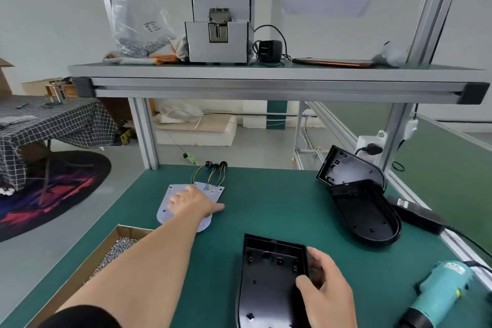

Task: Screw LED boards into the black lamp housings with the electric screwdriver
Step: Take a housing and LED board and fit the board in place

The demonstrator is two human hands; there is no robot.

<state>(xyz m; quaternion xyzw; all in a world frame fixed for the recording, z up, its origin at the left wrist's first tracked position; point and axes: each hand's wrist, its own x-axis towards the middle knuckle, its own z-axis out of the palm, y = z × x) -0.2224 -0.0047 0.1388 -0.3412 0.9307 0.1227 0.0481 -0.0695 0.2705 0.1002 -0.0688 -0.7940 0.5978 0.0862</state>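
A small stack of white LED boards (165,209) with coloured wires (213,174) lies on the green bench mat, left of centre. My left hand (193,204) reaches out and rests flat on the top board with its fingers spread. A black lamp housing (269,282) lies open side up near the front edge. My right hand (326,287) grips that housing's right wall, thumb inside. Two more black housings (364,210) lie stacked at the right. A black electric screwdriver (418,214) lies on the right rail.
A cardboard box of screws (117,247) sits at the front left. A teal heat gun (442,298) lies at the front right. An overhead shelf (266,73) carries a screw feeder (219,26) and a bag. A power strip (368,145) hangs on the right post.
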